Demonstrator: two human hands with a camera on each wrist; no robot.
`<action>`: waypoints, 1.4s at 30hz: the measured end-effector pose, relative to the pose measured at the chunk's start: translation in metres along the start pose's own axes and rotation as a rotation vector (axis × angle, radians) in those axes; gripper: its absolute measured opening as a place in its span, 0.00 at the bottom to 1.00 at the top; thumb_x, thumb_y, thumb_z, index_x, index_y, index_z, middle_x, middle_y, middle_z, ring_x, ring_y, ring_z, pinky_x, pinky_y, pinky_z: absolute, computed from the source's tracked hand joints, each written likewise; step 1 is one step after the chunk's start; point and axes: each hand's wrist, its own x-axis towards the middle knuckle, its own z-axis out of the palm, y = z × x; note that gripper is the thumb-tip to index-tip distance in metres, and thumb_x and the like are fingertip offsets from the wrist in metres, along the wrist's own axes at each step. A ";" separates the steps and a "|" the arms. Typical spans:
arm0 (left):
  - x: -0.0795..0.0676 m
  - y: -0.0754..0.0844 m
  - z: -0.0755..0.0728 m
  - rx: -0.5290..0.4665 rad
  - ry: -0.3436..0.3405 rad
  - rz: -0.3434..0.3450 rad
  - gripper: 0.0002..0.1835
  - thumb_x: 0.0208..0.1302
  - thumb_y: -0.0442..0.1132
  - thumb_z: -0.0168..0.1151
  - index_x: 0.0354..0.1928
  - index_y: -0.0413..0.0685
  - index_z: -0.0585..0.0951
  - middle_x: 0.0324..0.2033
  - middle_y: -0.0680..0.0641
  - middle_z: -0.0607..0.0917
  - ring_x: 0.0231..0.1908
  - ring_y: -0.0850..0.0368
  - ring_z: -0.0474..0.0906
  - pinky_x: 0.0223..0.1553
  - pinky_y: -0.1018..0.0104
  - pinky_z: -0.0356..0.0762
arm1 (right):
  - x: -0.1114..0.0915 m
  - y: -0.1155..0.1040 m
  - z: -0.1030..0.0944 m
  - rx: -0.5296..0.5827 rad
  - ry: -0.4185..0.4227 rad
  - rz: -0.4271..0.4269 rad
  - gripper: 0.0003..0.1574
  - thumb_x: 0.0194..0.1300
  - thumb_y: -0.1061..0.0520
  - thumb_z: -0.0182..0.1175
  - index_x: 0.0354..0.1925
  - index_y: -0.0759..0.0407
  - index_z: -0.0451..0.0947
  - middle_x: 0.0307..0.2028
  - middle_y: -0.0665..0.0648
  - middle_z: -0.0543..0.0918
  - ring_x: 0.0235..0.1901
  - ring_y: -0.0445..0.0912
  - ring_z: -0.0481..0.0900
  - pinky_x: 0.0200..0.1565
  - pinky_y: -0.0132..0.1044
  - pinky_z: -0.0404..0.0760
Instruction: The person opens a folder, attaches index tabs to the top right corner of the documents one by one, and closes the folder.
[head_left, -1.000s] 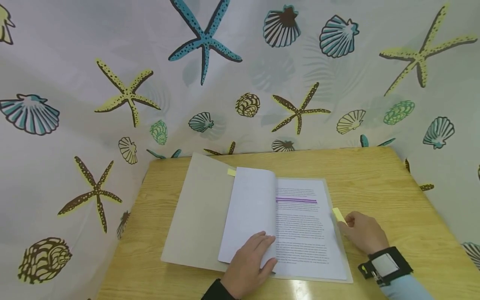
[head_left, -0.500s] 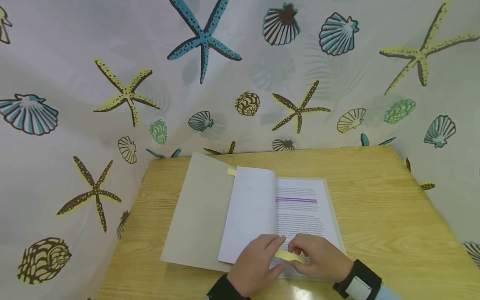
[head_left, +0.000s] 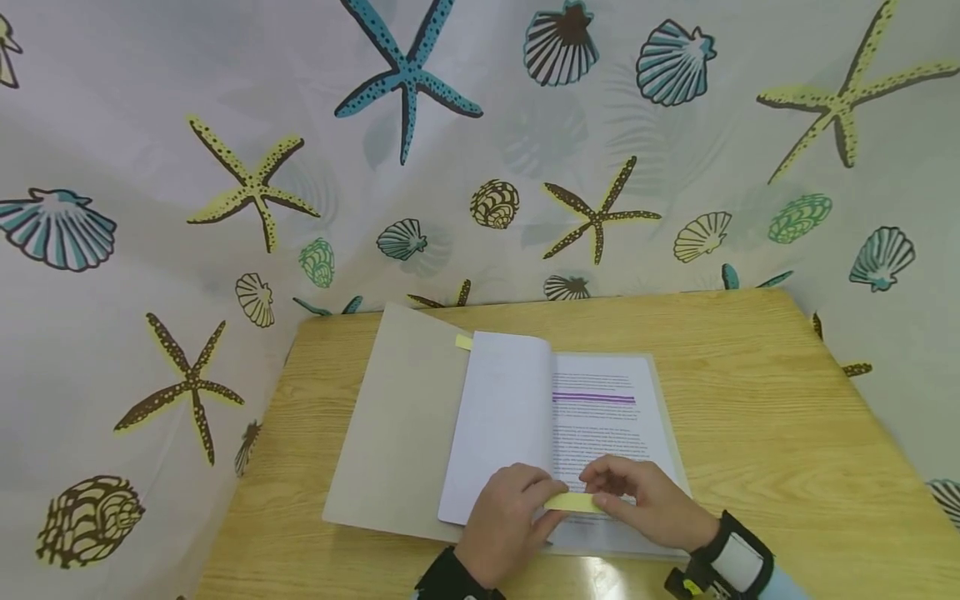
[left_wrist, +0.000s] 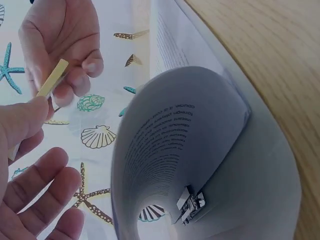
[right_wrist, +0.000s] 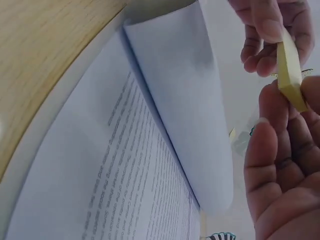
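Observation:
Over the lower part of an open document, a narrow yellow pad of sticky notes (head_left: 573, 502) is stretched between my two hands. My left hand (head_left: 504, 525) pinches its left end between thumb and index finger, the other fingers loosely bent in the left wrist view. At the other end my right hand (head_left: 651, 502) pinches the pad with thumb and fingertips. Beneath lies the printed page (head_left: 600, 450), marked by a purple line (head_left: 592, 398) near its top. Turned pages (head_left: 495, 417) curl to the left, a yellow sticky tab (head_left: 463, 342) at their upper edge.
The document's cream folder (head_left: 393, 433) lies open on a wooden table (head_left: 765, 400). A metal clip (left_wrist: 191, 204) shows inside the curled pages. A white cloth (head_left: 450, 150) printed with starfish and shells stands around the table's back and sides.
My right hand has come left from beside the folder's right edge, bringing the sticky-note pad to my left hand. My left hand has lifted from the pages and now pinches the pad's left end.

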 end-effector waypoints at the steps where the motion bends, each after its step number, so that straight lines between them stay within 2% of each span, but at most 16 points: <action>1: 0.000 0.000 0.000 -0.005 0.005 -0.008 0.15 0.51 0.47 0.75 0.41 0.55 0.84 0.36 0.58 0.81 0.38 0.66 0.76 0.40 0.73 0.73 | 0.000 -0.001 -0.001 0.050 0.001 0.020 0.11 0.67 0.67 0.56 0.48 0.65 0.75 0.40 0.53 0.81 0.36 0.44 0.80 0.34 0.35 0.80; 4: 0.001 0.001 0.000 -0.010 0.011 -0.024 0.16 0.52 0.48 0.74 0.42 0.54 0.83 0.37 0.58 0.81 0.38 0.66 0.77 0.40 0.73 0.74 | -0.001 -0.004 -0.004 0.109 0.004 0.063 0.10 0.68 0.68 0.54 0.47 0.65 0.76 0.39 0.55 0.81 0.35 0.44 0.79 0.34 0.35 0.80; 9: 0.002 0.001 -0.001 -0.006 0.035 -0.016 0.16 0.53 0.47 0.73 0.43 0.52 0.83 0.36 0.57 0.82 0.37 0.65 0.77 0.39 0.73 0.74 | 0.001 -0.008 -0.004 0.058 0.030 0.081 0.09 0.68 0.66 0.55 0.46 0.58 0.77 0.39 0.53 0.82 0.33 0.43 0.79 0.34 0.34 0.80; 15: 0.003 0.002 0.000 -0.009 0.046 -0.020 0.16 0.51 0.44 0.75 0.42 0.51 0.83 0.35 0.58 0.82 0.36 0.66 0.77 0.39 0.74 0.74 | 0.004 -0.009 -0.001 -0.006 0.057 0.081 0.08 0.68 0.64 0.57 0.45 0.55 0.77 0.38 0.51 0.83 0.31 0.42 0.79 0.31 0.34 0.80; 23: 0.003 0.002 0.000 -0.019 0.033 -0.025 0.17 0.51 0.44 0.75 0.42 0.50 0.84 0.34 0.57 0.82 0.36 0.66 0.77 0.38 0.75 0.73 | 0.006 -0.011 0.002 -0.021 0.099 0.080 0.12 0.64 0.68 0.59 0.42 0.54 0.76 0.34 0.50 0.81 0.29 0.42 0.78 0.29 0.33 0.79; 28: 0.004 0.001 0.003 -0.025 0.052 0.020 0.17 0.50 0.47 0.75 0.42 0.52 0.83 0.33 0.58 0.82 0.35 0.66 0.77 0.38 0.75 0.73 | 0.008 -0.009 0.005 -0.037 0.121 0.057 0.13 0.61 0.70 0.61 0.41 0.56 0.76 0.30 0.51 0.80 0.27 0.41 0.77 0.26 0.33 0.77; 33: 0.004 0.000 0.002 -0.023 0.092 0.058 0.16 0.51 0.46 0.74 0.41 0.53 0.83 0.32 0.58 0.82 0.34 0.66 0.77 0.37 0.76 0.73 | 0.010 -0.010 0.005 -0.009 0.110 0.060 0.12 0.63 0.68 0.60 0.42 0.54 0.76 0.30 0.49 0.79 0.27 0.40 0.76 0.25 0.33 0.77; 38: 0.002 0.000 -0.001 -0.030 0.104 0.004 0.14 0.56 0.46 0.71 0.42 0.51 0.83 0.33 0.57 0.83 0.34 0.66 0.78 0.37 0.74 0.74 | 0.009 -0.009 0.005 0.094 0.098 0.084 0.10 0.70 0.68 0.51 0.46 0.58 0.75 0.32 0.53 0.79 0.28 0.42 0.78 0.28 0.38 0.81; 42: 0.002 0.000 -0.002 -0.034 0.146 -0.008 0.14 0.57 0.47 0.70 0.43 0.51 0.82 0.35 0.57 0.83 0.36 0.65 0.78 0.39 0.73 0.75 | 0.010 -0.010 0.007 0.147 0.078 0.097 0.10 0.70 0.67 0.52 0.48 0.63 0.74 0.38 0.57 0.80 0.33 0.43 0.80 0.32 0.39 0.82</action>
